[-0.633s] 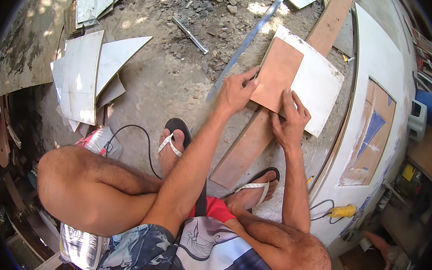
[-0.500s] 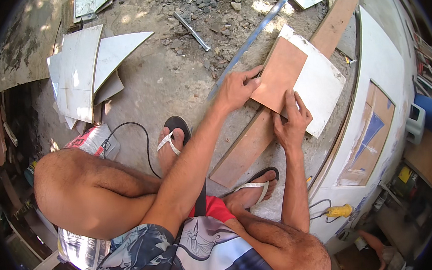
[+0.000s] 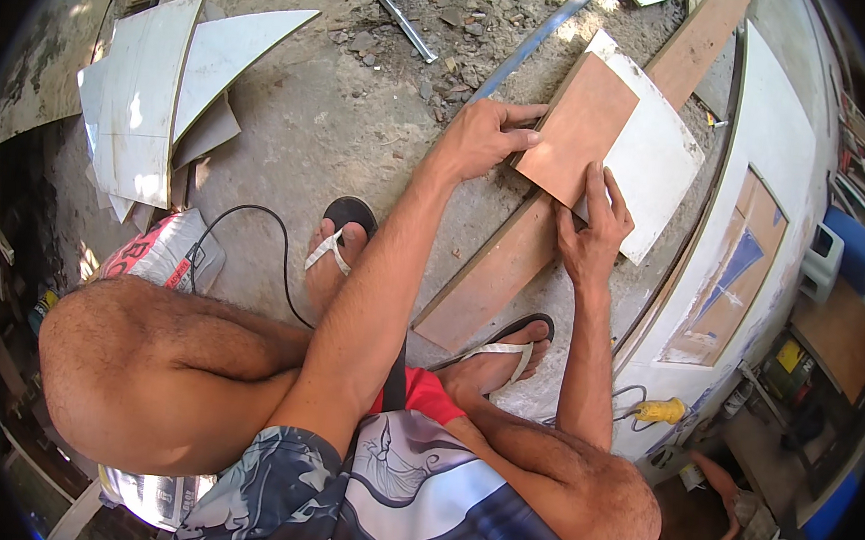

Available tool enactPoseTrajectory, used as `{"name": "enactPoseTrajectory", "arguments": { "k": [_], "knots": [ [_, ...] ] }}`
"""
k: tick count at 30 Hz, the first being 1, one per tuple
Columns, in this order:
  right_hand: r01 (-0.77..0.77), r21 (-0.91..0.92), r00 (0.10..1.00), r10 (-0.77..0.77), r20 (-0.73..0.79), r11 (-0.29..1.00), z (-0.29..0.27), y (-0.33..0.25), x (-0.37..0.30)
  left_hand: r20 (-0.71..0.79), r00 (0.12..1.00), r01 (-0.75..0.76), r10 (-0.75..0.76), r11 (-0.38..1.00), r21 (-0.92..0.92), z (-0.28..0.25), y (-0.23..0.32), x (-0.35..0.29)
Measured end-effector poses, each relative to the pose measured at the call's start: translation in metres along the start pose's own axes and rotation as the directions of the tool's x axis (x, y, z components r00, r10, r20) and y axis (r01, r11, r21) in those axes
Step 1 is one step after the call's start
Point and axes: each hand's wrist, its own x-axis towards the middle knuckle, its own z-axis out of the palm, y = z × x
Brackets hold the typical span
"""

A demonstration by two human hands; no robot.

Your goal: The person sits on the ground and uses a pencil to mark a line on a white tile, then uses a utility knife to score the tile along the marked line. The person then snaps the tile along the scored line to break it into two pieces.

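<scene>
A small brown wooden board [image 3: 588, 125] lies on top of a white panel [image 3: 665, 171]. Both rest across a long brown plank [image 3: 487, 274] on the ground. My left hand [image 3: 484, 141] grips the small board's left edge, index finger and thumb against it and the other fingers curled out of sight. At its lower edge, my right hand [image 3: 596, 231] holds on with fingertips on the top face and the thumb low by the corner. The underside of the small board is hidden.
White panel offcuts [image 3: 143, 99] are stacked at the left. A metal rod [image 3: 400, 19] and a bluish metal strip [image 3: 538, 47] lie ahead. At the right is a white door-like panel [image 3: 775, 103], near a yellow power-tool part [image 3: 661, 411]. A black cord [image 3: 279, 234] crosses beside my left foot.
The whole view has shifted a little, so the boards and both hands appear slightly higher and the boards farther right. Both hands stay at the small board, which keeps about the same place on the white panel.
</scene>
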Motion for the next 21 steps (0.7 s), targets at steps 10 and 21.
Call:
{"name": "enactPoseTrajectory", "arguments": {
  "k": [10, 21],
  "knots": [
    [0.027, -0.026, 1.000, -0.027, -0.006, 0.999, 0.0039, 0.0044, -0.0019, -0.039, 0.999, -0.013, 0.016, 0.998, 0.067, 0.0041, 0.0011, -0.0019],
    [-0.011, -0.015, 1.000, 0.010, -0.011, 1.000, 0.0048, -0.0013, -0.0023, -0.036, 0.999, -0.006, 0.009, 0.996, 0.092, 0.0065, -0.0017, 0.0013]
  ]
}}
